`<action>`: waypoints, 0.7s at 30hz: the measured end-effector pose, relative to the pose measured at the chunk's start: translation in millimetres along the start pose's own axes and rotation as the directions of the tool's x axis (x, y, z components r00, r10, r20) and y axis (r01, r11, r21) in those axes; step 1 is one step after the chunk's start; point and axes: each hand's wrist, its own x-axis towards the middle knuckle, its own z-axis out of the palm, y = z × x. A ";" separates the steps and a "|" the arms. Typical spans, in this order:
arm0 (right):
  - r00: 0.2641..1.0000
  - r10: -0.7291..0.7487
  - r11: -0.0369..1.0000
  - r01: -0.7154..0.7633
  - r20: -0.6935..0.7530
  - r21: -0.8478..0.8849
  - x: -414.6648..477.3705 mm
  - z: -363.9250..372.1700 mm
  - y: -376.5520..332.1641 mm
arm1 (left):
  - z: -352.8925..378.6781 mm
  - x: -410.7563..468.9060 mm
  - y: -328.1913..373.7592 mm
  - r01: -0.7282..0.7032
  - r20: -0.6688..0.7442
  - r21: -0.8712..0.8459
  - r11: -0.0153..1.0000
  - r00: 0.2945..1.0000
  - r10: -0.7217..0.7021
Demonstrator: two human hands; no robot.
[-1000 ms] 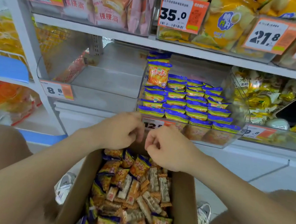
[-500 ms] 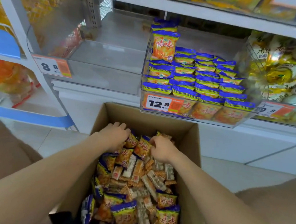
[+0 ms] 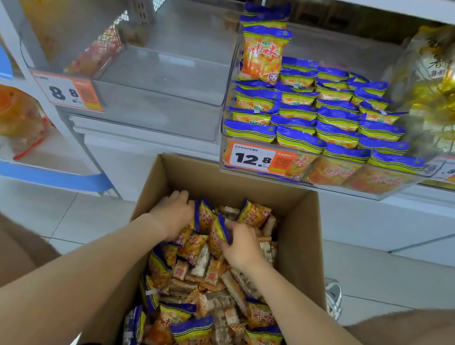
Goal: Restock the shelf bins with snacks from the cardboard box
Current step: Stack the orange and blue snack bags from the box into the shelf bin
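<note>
**Cardboard box** [image 3: 309, 236]: open, on the floor below the shelf, filled with loose snack packets [image 3: 194, 333], orange with blue ends.

**Your left hand** [image 3: 173, 214]: inside the box at its far left, back up, fingers bent down into the pile. An upright packet [image 3: 203, 214] stands against its thumb side; you cannot tell whether the hand grips it.

**Your right hand** [image 3: 241, 247]: just beside the left, fingers curled round a blue-edged packet [image 3: 219, 231] at the top of the pile.

**Shelf bin** [image 3: 317, 181]: clear, above the box, holding rows of the same packets. Its price tag [image 3: 252, 158] reads 12.8.
</note>
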 end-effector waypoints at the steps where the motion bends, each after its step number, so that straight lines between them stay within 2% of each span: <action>1: 1.000 0.011 1.000 -0.011 -0.008 0.020 -0.8 -2.6 0.2 | -1.5 -1.8 1.3 -0.007 -0.011 0.025 1.000 1.000 0.007; 3: 0.998 0.029 0.997 -0.025 -0.057 0.077 -3.4 -12.6 -1.7 | -5.6 -4.0 1.9 -0.027 -0.019 0.013 1.000 0.999 0.027; 6: 0.996 0.053 0.979 -0.036 -0.076 0.203 -10.9 -34.6 -7.7 | -13.6 -13.5 6.5 -0.066 0.024 -0.151 0.986 0.997 0.071; 10: 0.992 0.042 0.968 -0.012 -0.116 0.249 -23.9 -62.4 -11.8 | -26.8 -33.0 18.5 -0.039 0.022 -0.287 0.957 0.999 0.047; 14: 0.967 0.171 0.916 -0.086 -0.188 0.391 -39.0 -81.5 -25.6 | -61.7 -60.6 28.5 -0.052 -0.040 -0.392 0.918 0.998 0.040; 17: 0.898 0.366 0.781 -0.154 -0.244 0.605 -56.1 -96.8 -42.4 | -93.7 -90.9 36.0 -0.134 -0.171 -0.455 0.880 0.983 0.061; 18: 0.887 0.390 0.739 -0.143 -0.246 0.658 -60.5 -101.8 -46.9 | -102.6 -100.3 36.7 -0.166 -0.224 -0.503 0.848 0.973 0.057; 21: 0.894 0.319 0.667 0.025 -0.315 0.745 -82.8 -119.0 -64.1 | -129.6 -128.0 31.3 -0.285 -0.366 -0.625 0.727 0.929 0.049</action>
